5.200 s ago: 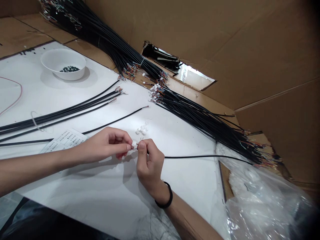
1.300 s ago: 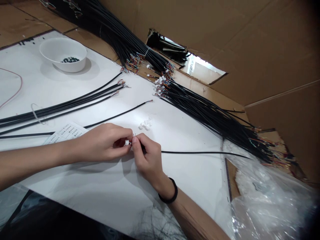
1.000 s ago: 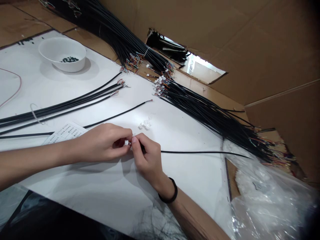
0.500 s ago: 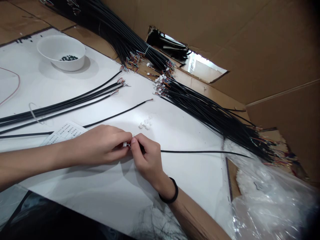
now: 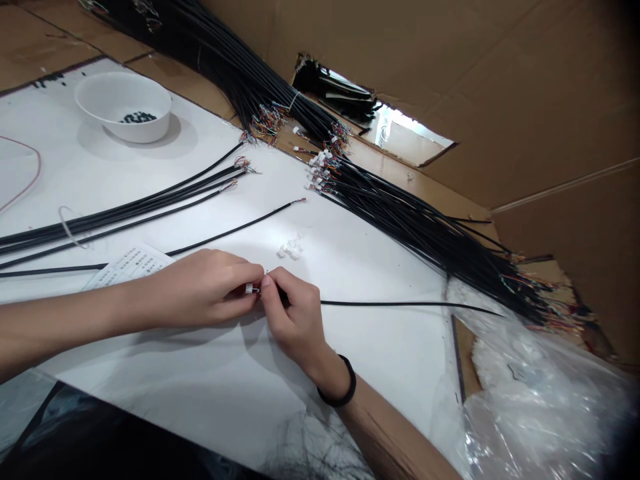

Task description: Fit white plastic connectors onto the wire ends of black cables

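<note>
while the left hand and the right hand are meeting above the flat white counter, a small white plastic connector is sitting just left of their joined fingertips.
the connector is lying nearer the left hand, whose curled thumb and fingers are gripping around it; exactly where they are pinching is staying hidden. short thin wires are bridging from it toward the right hand, which is clenching the end of a slim, black, round-jacketed cable, thumb pressing against forefinger. the cable's long axis is running sideways, leaving the right hand and stretching toward a crinkled clear plastic bag. a loose pile of whitish plastic pieces is resting just beyond the fingertips.
</note>
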A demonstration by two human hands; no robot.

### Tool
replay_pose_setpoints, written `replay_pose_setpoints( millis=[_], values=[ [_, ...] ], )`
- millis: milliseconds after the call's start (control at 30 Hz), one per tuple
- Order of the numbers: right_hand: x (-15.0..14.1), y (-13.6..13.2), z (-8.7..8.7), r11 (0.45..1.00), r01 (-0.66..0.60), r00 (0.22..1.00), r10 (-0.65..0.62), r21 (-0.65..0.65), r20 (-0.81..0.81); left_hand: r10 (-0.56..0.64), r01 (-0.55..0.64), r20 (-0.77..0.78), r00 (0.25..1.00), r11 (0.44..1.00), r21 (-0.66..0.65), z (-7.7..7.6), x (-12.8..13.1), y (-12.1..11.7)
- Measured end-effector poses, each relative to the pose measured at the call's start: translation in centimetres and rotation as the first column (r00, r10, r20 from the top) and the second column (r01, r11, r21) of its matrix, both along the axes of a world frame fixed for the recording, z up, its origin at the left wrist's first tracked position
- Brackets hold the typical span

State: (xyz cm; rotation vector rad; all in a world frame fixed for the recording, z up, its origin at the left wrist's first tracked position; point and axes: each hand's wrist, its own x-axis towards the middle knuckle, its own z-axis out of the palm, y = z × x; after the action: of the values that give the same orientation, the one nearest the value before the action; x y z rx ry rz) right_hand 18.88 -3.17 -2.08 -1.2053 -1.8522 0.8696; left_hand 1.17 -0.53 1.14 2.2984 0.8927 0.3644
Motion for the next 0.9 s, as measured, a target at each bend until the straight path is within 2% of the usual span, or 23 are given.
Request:
replay_pose_setpoints(
  millis=[367, 900],
  values=[
    [-0.02, 0.01, 0.06, 1.000, -0.013, 1.000, 0.014, -0.002, 0.009, -0.018, 0.016, 0.041, 0.999, 0.999, 0.042, -0.33, -0.07, -0.15],
    [0.06, 0.01, -0.06, 0.999, -0.034, 0.998, 0.034, -0.009, 0.048, -0.010, 0.012, -0.042, 0.999, 0.999, 0.038, -0.14, -0.10, -0.28]
  ],
)
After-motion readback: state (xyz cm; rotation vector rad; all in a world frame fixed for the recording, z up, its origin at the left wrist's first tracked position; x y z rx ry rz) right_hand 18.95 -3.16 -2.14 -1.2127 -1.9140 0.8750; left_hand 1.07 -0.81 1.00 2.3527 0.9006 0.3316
